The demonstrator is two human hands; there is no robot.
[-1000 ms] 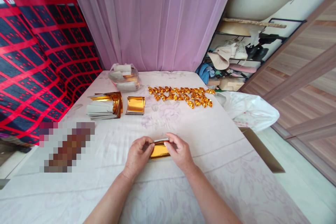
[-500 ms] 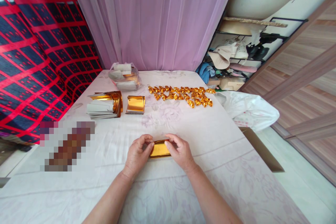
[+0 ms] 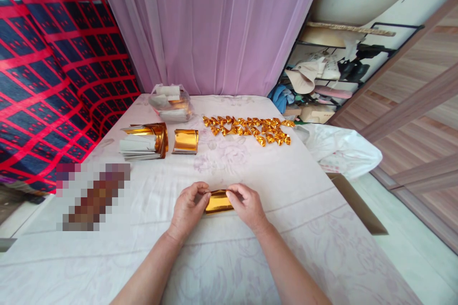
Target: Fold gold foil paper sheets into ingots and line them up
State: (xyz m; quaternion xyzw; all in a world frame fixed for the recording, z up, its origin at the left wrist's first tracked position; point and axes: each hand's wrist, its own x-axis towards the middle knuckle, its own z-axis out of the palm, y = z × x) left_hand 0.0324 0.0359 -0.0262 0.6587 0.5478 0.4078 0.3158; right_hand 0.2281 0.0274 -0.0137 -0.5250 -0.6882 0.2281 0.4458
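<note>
A small sheet of gold foil paper (image 3: 218, 201) lies folded into a narrow strip on the white cloth-covered table (image 3: 307, 228). My left hand (image 3: 188, 209) pinches its left end and my right hand (image 3: 246, 206) pinches its right end, both pressing it down on the cloth. Farther back lies a group of several finished folded gold pieces (image 3: 250, 129) in rows. A short curled gold sheet (image 3: 185, 141) and a stack of gold and white sheets (image 3: 143, 141) sit to the back left.
A clear plastic bag of paper (image 3: 171, 103) stands near the pink curtain (image 3: 214, 24). A white plastic bag (image 3: 339, 150) hangs over the table's right edge. A red and blue checked cloth (image 3: 46, 81) is on the left, a cluttered shelf (image 3: 322, 81) at the back right.
The raised upper edge of the gold sheet has been folded down, so the strip is narrower and flatter. Both hands stay at its ends.
</note>
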